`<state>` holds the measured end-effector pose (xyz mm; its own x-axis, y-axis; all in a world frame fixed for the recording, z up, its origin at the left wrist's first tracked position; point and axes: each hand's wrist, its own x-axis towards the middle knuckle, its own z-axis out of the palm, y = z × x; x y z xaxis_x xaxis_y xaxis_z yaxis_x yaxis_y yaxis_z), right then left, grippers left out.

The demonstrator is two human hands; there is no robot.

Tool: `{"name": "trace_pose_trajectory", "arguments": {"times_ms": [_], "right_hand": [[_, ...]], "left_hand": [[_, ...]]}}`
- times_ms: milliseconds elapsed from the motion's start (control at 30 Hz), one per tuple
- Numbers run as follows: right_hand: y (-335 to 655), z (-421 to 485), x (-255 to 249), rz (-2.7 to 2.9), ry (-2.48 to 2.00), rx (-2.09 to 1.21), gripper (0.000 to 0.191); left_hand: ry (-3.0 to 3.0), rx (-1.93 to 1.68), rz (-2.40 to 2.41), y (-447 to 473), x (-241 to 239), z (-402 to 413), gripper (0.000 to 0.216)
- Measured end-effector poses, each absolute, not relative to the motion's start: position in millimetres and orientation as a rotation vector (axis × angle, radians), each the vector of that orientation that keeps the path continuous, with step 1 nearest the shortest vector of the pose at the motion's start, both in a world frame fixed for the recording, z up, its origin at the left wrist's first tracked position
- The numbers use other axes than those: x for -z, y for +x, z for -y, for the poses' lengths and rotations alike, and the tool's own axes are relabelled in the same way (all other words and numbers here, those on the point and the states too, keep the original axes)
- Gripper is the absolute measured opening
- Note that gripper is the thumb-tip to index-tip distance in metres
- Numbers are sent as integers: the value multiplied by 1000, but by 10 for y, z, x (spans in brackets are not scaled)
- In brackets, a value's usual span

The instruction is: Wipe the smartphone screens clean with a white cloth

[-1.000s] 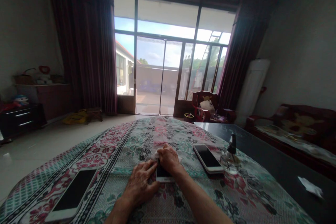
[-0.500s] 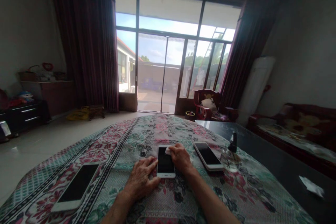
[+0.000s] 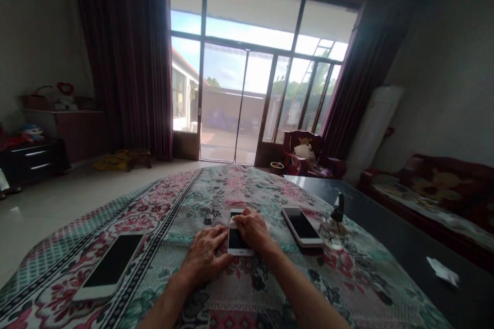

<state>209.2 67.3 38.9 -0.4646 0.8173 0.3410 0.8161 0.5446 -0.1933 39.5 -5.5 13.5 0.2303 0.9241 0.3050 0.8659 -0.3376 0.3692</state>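
Observation:
A white smartphone (image 3: pixel 241 253) with a dark screen lies on the flowered tablecloth in front of me. My left hand (image 3: pixel 204 251) rests flat at its left side, fingers stretched and thumb spread, the tips touching its edge near the lower left corner. Over the upper part of the screen, my right hand (image 3: pixel 254 229) is closed in a pinch on a small white wipe (image 3: pixel 233 223), pressed to the glass. Most of the wipe and the phone's right side are hidden under that hand.
A second white phone (image 3: pixel 111 267) lies to the left. On the right, another phone (image 3: pixel 302 226) lies on something flat, beside a glass bottle with a black top (image 3: pixel 336 223). A dark table (image 3: pixel 370 216) with a crumpled white packet (image 3: pixel 443 271) adjoins the tablecloth (image 3: pixel 185 200).
My right hand has moved left across the phone with the wipe, from the upper right of the screen to its upper left. My left hand stays at the edge. The view has shifted slightly.

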Motion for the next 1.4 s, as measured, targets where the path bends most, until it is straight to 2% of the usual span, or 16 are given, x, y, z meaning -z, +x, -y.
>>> {"name": "trace_pose_trajectory", "arguments": {"times_ms": [233,567,967,1400], "right_hand": [[2248,-435,-460,2522,-1202,-85,26],[1989,-859,-447,2457,-1377,38,28],[2189,-266,-448,2594,-1123,-4,24],[2043,-613,-413,2480,-1279,19,27]], "left_hand": [[2317,-807,-1732,375,-65,12,60],[2347,-813,-1710,375,-78,20,53],[2328,-829,-1709,371,-53,12,52],[2358,-815,-1661,351,-106,12,46]]}}
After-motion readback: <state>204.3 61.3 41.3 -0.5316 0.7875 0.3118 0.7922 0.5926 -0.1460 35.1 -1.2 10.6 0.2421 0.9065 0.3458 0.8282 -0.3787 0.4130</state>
